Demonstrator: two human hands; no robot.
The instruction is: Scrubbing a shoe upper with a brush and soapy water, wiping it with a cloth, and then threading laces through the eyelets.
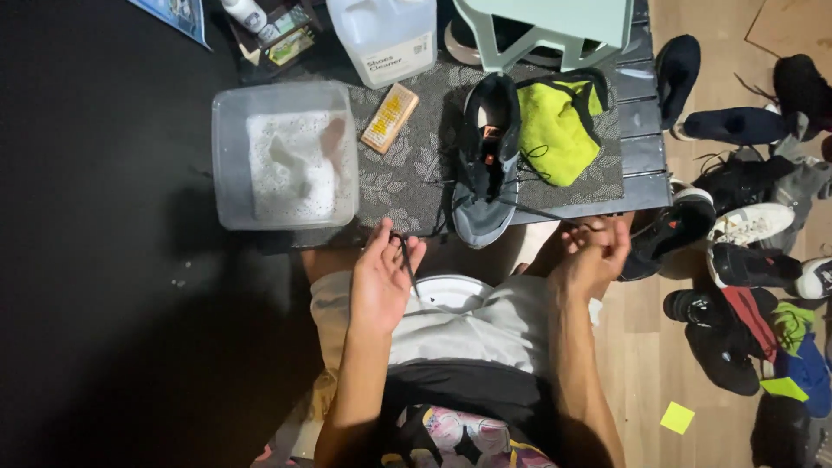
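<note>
Left hand (pixel 381 273) pinches a black lace (pixel 406 258); right hand (pixel 596 250) is closed on the lace's far end. Grey shoe (pixel 485 165) lies on the worktop (pixel 641 147), between tub (pixel 230 156) and yellow cloth (pixel 555 126).

Tight centre, open left, cluttered right.
Blocked ahead by grey shoe (pixel 487 165) overhanging mat edge, lace (pixel 404 251) running to left hand (pixel 381 279). Soapy tub (pixel 227 156) upper left, brush (pixel 389 118) and jug (pixel 384 35) behind. Yellow-green cloth (pixel 555 126) upper centre. Shoe pile (pixel 745 234) crowding right edge beside right hand (pixel 594 256). Bare dark floor (pixel 95 260) at left, passable.
</note>
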